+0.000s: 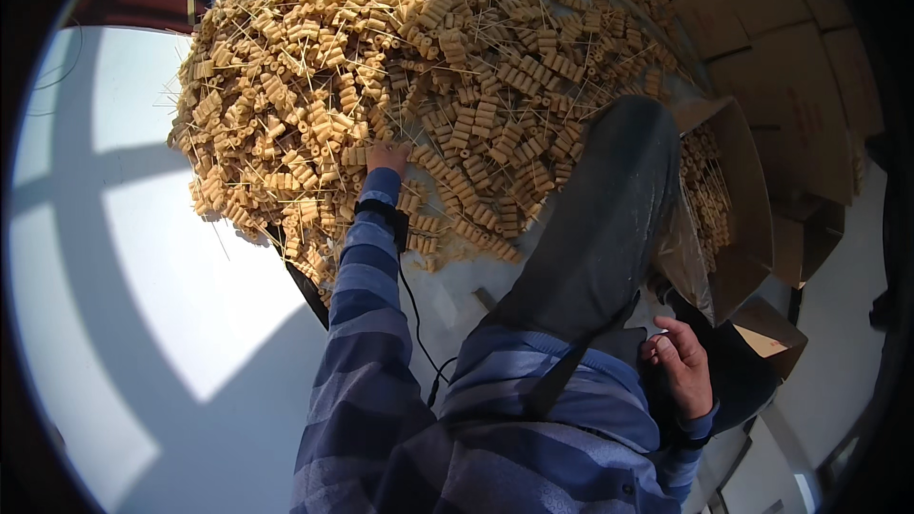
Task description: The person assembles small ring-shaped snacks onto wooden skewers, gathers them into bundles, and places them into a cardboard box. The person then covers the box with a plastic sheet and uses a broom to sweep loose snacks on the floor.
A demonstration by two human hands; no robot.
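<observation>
A large heap of tan skewered pieces point(314, 86), short ridged tubes set side by side on thin sticks, spreads in front of me. My left hand point(388, 156) reaches into its near side, back of the hand up, touching the skewered pieces there. Its fingertips are hidden among them, so whether it grips one does not show. Beside my right hip, my right hand point(680, 366) is raised with the fingers loosely curled. A gap shows between its index finger and thumb, and nothing is visible in it.
At my right, an open cardboard box point(747, 200) with a clear plastic liner holds more skewered pieces. Behind it stand stacked brown cartons point(790, 76). My bent knee point(628, 143) rises between heap and box. A black cable point(416, 314) hangs below my left forearm.
</observation>
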